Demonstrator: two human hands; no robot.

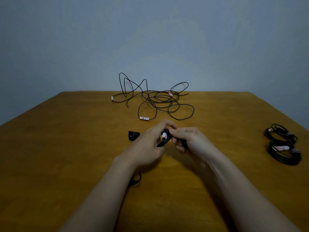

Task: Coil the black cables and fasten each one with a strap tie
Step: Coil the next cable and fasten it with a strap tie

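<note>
Head view: both hands meet over the middle of the brown table (pixel 66 148), near its front half. The left hand (pixel 147 144) & the right hand (pixel 189 141) hold one small black cable bundle (pixel 164 141) between them. The left grip is clenched on the bundle from the left side, w/ the thumb on top. The right grip is clenched on the bundle's right side, fingers curled in. A white & red plug (pixel 164 135) pokes up from the bundle, right between the 2 hands. Sth black shows in the right palm. Can't tell if it is cable or strap.

Just left of the left hand, a black strap tie (pixel 133 135) lies on the table, bent into a loop. A bit of black cord (pixel 136 180) peeks out under the left arm.

Farther back, a messy pile of loose cables (pixel 160 99) lies on the table. Some loops stick up in the air. White & red plugs sit at the ends.

Far right, 2 coiled cables rest by the table edge, one (pixel 282 133) just behind the other (pixel 284 154). Both are wound in neat rings. They look tied, but it is too blurry to be sure.

A plain grey-blue wall (pixel 150 39) is behind the table.
</note>
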